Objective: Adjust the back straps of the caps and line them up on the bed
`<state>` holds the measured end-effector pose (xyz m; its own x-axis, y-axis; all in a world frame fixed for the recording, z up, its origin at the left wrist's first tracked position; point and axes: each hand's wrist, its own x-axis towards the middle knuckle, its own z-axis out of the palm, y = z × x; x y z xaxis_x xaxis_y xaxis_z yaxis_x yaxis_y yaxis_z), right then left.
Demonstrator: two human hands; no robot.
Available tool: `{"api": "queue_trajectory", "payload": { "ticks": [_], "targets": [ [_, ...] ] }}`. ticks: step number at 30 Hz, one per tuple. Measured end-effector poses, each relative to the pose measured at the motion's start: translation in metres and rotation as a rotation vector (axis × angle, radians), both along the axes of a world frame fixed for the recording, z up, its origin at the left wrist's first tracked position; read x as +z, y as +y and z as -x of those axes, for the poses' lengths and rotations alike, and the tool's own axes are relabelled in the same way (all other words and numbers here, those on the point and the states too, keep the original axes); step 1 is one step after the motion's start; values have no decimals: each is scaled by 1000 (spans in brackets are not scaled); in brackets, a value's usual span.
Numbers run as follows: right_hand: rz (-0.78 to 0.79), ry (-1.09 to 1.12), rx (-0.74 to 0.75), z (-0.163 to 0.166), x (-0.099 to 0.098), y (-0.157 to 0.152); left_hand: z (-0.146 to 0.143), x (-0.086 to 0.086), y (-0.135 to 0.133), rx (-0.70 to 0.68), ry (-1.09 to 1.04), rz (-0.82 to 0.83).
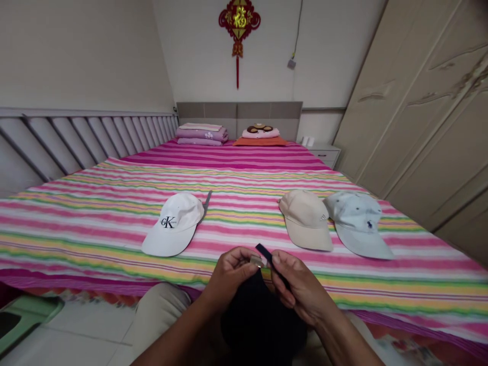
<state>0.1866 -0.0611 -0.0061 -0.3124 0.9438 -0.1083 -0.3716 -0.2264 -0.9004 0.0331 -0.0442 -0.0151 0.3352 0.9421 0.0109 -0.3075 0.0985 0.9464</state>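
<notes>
There are three pale caps (pixel 179 216) (pixel 307 216) (pixel 356 218), one dark strap (pixel 264 252).

Wears pale greyish-beige trousers (pixel 156 317), plain and unmarked where visible, rounded over the left knee (pixel 164 294), mostly hidden on the right. Shows bare left forearm (pixel 175 333), bare right forearm (pixel 339 330), bare left hand (pixel 229 277) and right hand (pixel 301 284), slender fingers (pixel 239 252).

Bedroom with pale walls (pixel 198 56) and a light tiled floor (pixel 87 328)
Stripy bed (pixel 236 178), greyish headboard (pixel 270 114), red ornament (pixel 239 20) hung above, little white nightstand (pixel 326 154), big beige wardrobe (pixel 415 112) on the right.
</notes>
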Motion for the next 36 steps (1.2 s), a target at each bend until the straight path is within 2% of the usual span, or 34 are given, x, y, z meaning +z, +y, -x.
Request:
{"api": "queue_trajectory", "payload": {
  "ticks": [3, 9, 13, 18, 28, 36],
  "targets": [
    [5, 38, -51, -2, 2, -1, -2, -2, -1, -24, -190, 151],
    [46, 99, -74, -4, 9, -3, -7, -9, 1, -58, -338, 194],
    [38, 89, -41, -2, 11, -5, -9, -12, 4, -84, -344, 208],
    [49, 81, 0, 0, 7, -6, -8, -8, 3, -35, -327, 240],
    [45, 50, 8, 2, 7, -5, -8, -4, -2, -52, -326, 234],
    [23, -6, 24, 4, 8, -7, -3, -3, -4, -33, -284, 146]
  ]
}}
